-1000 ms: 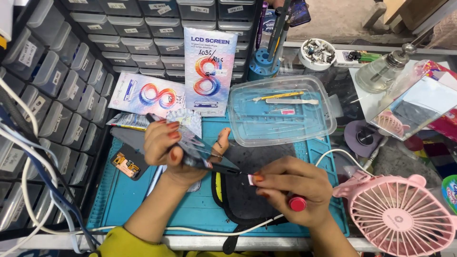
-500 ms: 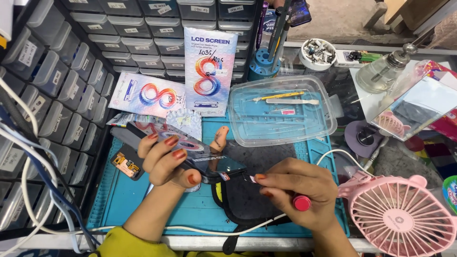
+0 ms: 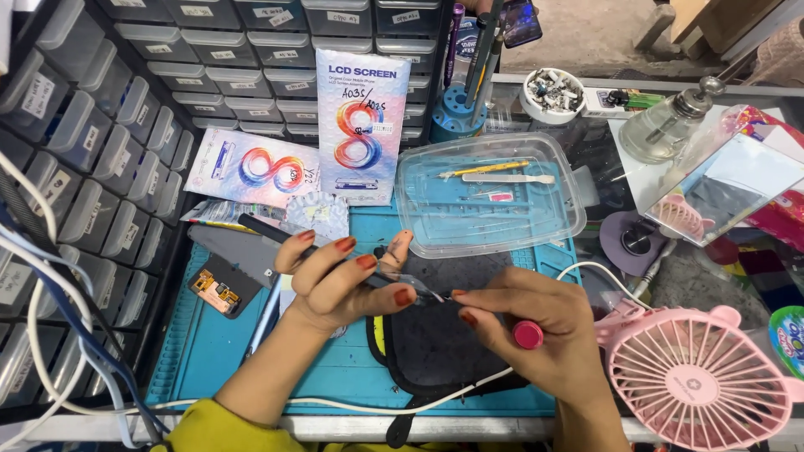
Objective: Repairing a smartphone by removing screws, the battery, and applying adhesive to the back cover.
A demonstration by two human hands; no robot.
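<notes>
On blue mat, black pad, drawer wall

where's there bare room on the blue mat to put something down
Bare blue mat shows at the near left, between the small copper-coloured part and the left hand's forearm. A thinner strip runs along the front edge below the black pad. Around the clear tray and pink fan it is crowded.

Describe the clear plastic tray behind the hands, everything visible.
The clear plastic tray is a shallow rectangle with rounded corners and a raised rim, transparent and glossy. It lies flat, upright, on the blue work mat. Inside lie a yellow-handled tool, a white spudger and a few thin tools. Neither hand touches it.
</notes>
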